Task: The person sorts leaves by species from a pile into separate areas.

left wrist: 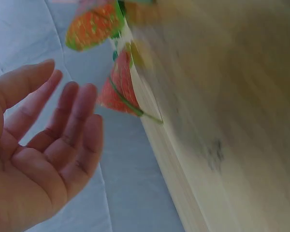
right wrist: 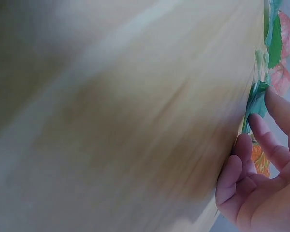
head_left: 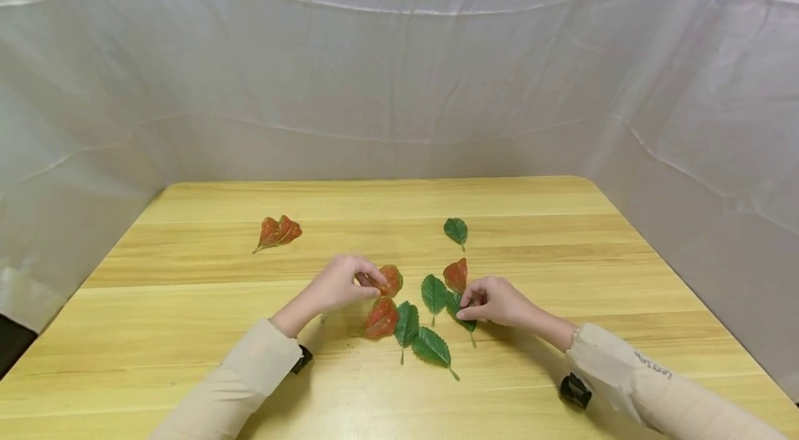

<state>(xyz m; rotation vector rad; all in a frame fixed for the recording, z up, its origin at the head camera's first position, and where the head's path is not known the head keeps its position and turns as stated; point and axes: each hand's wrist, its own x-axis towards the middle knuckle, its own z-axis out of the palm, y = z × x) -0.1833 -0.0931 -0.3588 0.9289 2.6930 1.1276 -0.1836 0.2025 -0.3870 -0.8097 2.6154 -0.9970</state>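
Note:
My left hand (head_left: 349, 282) is beside a speckled red leaf (head_left: 391, 280), fingertips at its left edge in the head view. The left wrist view shows the left hand (left wrist: 48, 140) with loosely bent fingers and nothing between thumb and index finger. Another red leaf (head_left: 381, 319) lies just below. My right hand (head_left: 496, 301) pinches a dark green leaf (head_left: 454, 302) between thumb and index finger; in the right wrist view part of this green leaf (right wrist: 257, 104) shows at the fingertips. A red leaf (head_left: 456, 275) lies just above it.
More toothed green leaves lie between the hands: one upright (head_left: 433, 294), one narrow (head_left: 407, 323) and one slanted (head_left: 431, 346). A single green leaf (head_left: 456, 230) is farther back. Two overlapping red leaves (head_left: 270, 232) lie at the back left of the wooden table (head_left: 187, 329). Pale sheeting (head_left: 399, 79) surrounds it.

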